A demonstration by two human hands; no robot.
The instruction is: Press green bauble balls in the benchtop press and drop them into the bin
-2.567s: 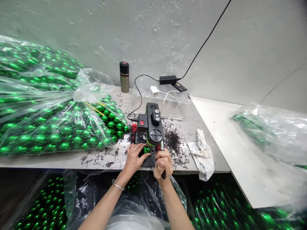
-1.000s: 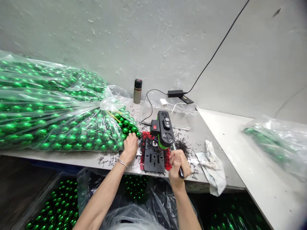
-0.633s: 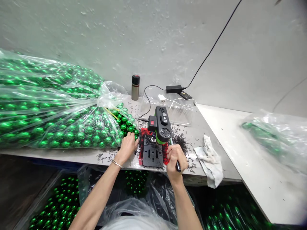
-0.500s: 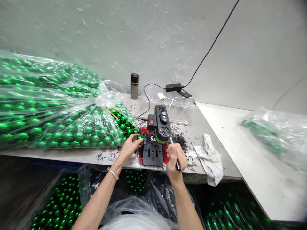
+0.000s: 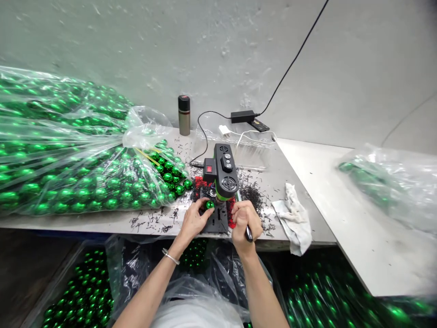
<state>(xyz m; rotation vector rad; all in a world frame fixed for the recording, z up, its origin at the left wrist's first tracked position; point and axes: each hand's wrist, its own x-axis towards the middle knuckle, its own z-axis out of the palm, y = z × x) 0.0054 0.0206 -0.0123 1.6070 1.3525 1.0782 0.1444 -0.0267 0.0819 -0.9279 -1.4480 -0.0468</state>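
Observation:
A shiny green ball (image 5: 209, 205) is pinched between the thumb and fingers of my left hand (image 5: 195, 219), over the black slotted base plate (image 5: 218, 219). Above and behind the ball stands the black and green machine (image 5: 226, 171), with a red switch on its side box. My right hand (image 5: 246, 224) is wrapped round the machine's lever, whose black handle (image 5: 249, 234) sticks out below the fist. Red material (image 5: 232, 218) shows beside the base plate.
Big clear bags of green balls (image 5: 68, 182) fill the left. Behind are a flask (image 5: 184, 116) and a power adapter (image 5: 242, 116). Black scraps (image 5: 251, 196) and a white cloth (image 5: 294, 221) lie to the right. More green balls (image 5: 82, 291) are below the table edge.
My left hand has moved right with the green ball, from the base plate's left edge to over the plate. My right hand still grips the lever. The whole view has shifted slightly.

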